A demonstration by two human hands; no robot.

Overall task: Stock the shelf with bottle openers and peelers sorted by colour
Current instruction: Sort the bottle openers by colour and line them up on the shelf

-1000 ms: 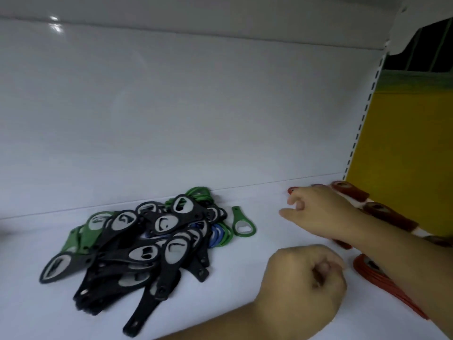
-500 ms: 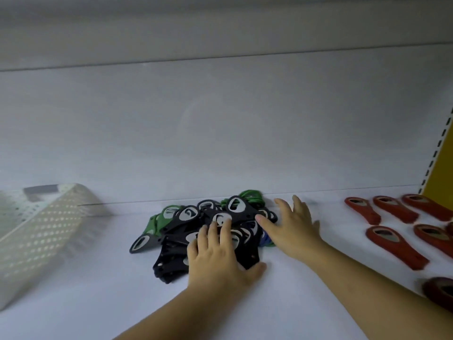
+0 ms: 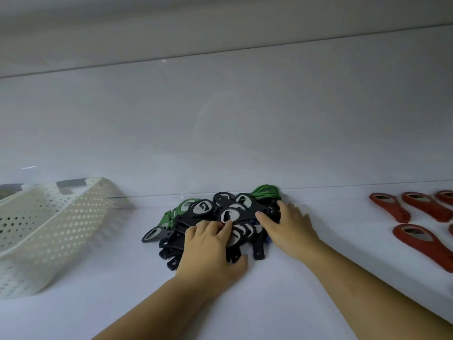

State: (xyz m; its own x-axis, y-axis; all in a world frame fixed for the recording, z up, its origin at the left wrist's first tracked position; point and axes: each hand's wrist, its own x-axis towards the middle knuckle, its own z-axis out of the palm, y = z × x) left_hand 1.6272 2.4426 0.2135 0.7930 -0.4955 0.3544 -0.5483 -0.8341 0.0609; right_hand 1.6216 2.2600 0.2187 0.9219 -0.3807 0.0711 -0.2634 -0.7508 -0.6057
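A heap of black bottle openers (image 3: 203, 209) lies mid-shelf, with green ones (image 3: 266, 192) showing at its back and left side and a bit of blue at its right. My left hand (image 3: 208, 249) rests palm down on the front of the heap, fingers bent onto the black openers, thumb out to the side. My right hand (image 3: 289, 227) lies on the heap's right side with its fingers spread. Neither hand lifts anything. Several red openers (image 3: 389, 208) lie apart in rows at the right.
A white perforated plastic basket (image 3: 49, 231) lies tilted on the shelf (image 3: 294, 303) at the left. The shelf's white back wall rises right behind the heap. The upper shelf runs overhead.
A second ago my right hand was over at the red openers and my left was a fist. Both hands came onto the mixed heap, and my left fingers have since curled.
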